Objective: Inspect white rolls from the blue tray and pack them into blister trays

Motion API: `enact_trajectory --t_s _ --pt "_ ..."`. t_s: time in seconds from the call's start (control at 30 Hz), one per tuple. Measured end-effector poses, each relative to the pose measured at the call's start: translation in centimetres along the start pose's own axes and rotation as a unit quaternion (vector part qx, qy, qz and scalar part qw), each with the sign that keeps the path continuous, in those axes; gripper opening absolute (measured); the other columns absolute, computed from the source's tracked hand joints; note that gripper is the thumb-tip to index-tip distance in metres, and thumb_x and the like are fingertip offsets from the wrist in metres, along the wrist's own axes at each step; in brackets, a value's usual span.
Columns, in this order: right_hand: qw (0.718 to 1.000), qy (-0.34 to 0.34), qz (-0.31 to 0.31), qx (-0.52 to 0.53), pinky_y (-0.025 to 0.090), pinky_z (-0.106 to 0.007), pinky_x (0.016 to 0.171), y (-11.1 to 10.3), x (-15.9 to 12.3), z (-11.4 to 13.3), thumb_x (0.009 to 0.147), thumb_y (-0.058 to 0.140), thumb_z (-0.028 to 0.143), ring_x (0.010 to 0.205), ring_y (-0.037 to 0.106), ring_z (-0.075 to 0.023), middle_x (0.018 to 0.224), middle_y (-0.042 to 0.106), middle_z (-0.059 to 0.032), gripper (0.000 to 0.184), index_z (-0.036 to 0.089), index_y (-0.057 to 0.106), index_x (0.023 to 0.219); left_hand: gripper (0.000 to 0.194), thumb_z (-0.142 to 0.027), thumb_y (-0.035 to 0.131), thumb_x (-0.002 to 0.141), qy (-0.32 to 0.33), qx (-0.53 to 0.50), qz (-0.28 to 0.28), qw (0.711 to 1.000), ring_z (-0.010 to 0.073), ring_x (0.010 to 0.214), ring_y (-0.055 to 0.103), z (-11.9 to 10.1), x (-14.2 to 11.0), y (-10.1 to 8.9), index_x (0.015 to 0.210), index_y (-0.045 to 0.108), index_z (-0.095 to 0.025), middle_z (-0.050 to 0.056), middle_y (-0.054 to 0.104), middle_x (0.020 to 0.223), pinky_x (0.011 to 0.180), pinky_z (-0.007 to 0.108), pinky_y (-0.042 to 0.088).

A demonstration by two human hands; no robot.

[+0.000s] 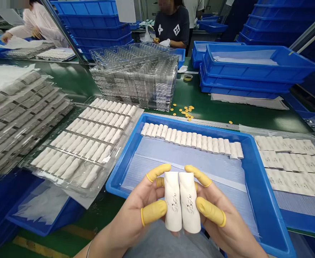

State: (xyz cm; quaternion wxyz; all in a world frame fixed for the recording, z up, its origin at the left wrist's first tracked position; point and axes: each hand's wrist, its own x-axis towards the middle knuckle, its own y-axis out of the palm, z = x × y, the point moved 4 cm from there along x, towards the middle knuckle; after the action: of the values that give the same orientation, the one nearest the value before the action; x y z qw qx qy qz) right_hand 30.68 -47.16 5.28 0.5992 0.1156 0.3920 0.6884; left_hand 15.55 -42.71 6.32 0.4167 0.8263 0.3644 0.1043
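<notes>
My left hand (136,211) and my right hand (224,222) each wear yellow finger cots and hold a white curved plastic piece upright, side by side. The left piece (173,202) and the right piece (189,202) touch along their length and both bear dark printed script. They hover over the near edge of a blue tray (125,157) lined with clear film. A row of several similar white pieces (192,139) lies along the tray's far side.
A clear blister tray of white pieces (87,139) lies left, beside stacked filled trays (15,114). Empty clear trays (138,75) stack behind. Blue bins (254,68) stand right, small yellow finger cots (185,111) are scattered, and two people work at the far side.
</notes>
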Motion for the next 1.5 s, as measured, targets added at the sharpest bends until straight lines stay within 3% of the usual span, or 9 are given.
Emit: enact_trajectory --t_s 0.33,0.77,0.97,1.03,1.23,1.4,1.5 --pt "0.999 0.016 -0.038 0.024 0.051 -0.030 0.061 0.2 -0.1 0.1 0.088 0.077 0.038 0.073 0.071 -0.0183 0.123 0.066 -0.0059 0.056 0.038 0.052 0.138 0.041 -0.024 0.060 0.096 -0.014 -0.018 -0.010 1.000 0.0178 0.079 0.075 -0.2 0.3 0.0 0.134 0.060 -0.038 0.003 0.069 0.112 0.067 0.028 0.062" --pt "0.998 -0.002 -0.042 -0.039 0.054 -0.029 0.069 1.0 0.0 0.8 0.085 0.080 0.042 0.082 0.070 -0.0165 0.116 0.066 0.0009 0.050 0.047 0.060 0.131 0.055 -0.021 0.074 0.087 -0.012 0.037 -0.035 0.999 0.0128 0.079 0.066 0.3 0.0 -0.5 0.135 0.056 -0.039 0.004 0.061 0.115 0.066 0.026 0.062" --pt "0.997 0.001 -0.057 -0.049 0.053 -0.023 0.066 0.3 -0.3 0.7 0.087 0.077 0.043 0.077 0.067 -0.0128 0.109 0.071 0.0022 0.045 0.049 0.062 0.129 0.053 -0.020 0.072 0.089 0.010 0.046 -0.021 0.999 0.0215 0.112 0.060 0.0 -0.4 -0.5 0.137 0.057 -0.038 0.005 0.064 0.129 0.088 0.030 0.056" --pt "0.998 -0.004 -0.045 -0.052 0.053 -0.024 0.068 0.1 -0.3 0.7 0.090 0.074 0.042 0.078 0.068 -0.0137 0.109 0.072 0.0022 0.043 0.050 0.061 0.130 0.054 -0.019 0.070 0.090 0.010 0.049 -0.018 0.999 0.0218 0.113 0.060 0.0 -0.5 -0.6 0.138 0.056 -0.038 0.005 0.067 0.125 0.089 0.030 0.053" --pt "0.994 -0.046 -0.010 -0.098 0.054 -0.026 0.077 -0.3 -0.4 0.8 0.095 0.069 0.040 0.101 0.064 -0.0184 0.119 0.069 0.0015 0.042 0.050 0.057 0.134 0.048 -0.023 0.068 0.091 0.012 0.089 -0.036 0.995 0.0227 0.114 0.057 -0.1 -0.5 -0.6 0.135 0.060 -0.040 0.005 0.066 0.124 0.092 0.034 0.051" --pt "0.989 -0.068 -0.022 -0.130 0.048 -0.038 0.099 -0.1 -0.6 0.8 0.089 0.075 0.043 0.113 0.057 -0.0236 0.121 0.066 -0.0014 0.050 0.047 0.057 0.136 0.052 -0.026 0.076 0.086 0.006 0.109 -0.057 0.992 0.0209 0.111 0.058 0.1 -0.3 -0.6 0.133 0.061 -0.041 0.003 0.066 0.119 0.099 0.036 0.047" --pt "0.992 -0.051 -0.018 -0.111 0.052 -0.038 0.092 -0.1 -0.7 0.7 0.090 0.075 0.041 0.114 0.059 -0.0254 0.125 0.066 -0.0023 0.050 0.047 0.057 0.136 0.051 -0.026 0.075 0.087 0.015 0.112 -0.057 0.992 0.0206 0.111 0.058 0.1 -0.3 -0.7 0.134 0.061 -0.040 0.004 0.066 0.122 0.099 0.035 0.047"
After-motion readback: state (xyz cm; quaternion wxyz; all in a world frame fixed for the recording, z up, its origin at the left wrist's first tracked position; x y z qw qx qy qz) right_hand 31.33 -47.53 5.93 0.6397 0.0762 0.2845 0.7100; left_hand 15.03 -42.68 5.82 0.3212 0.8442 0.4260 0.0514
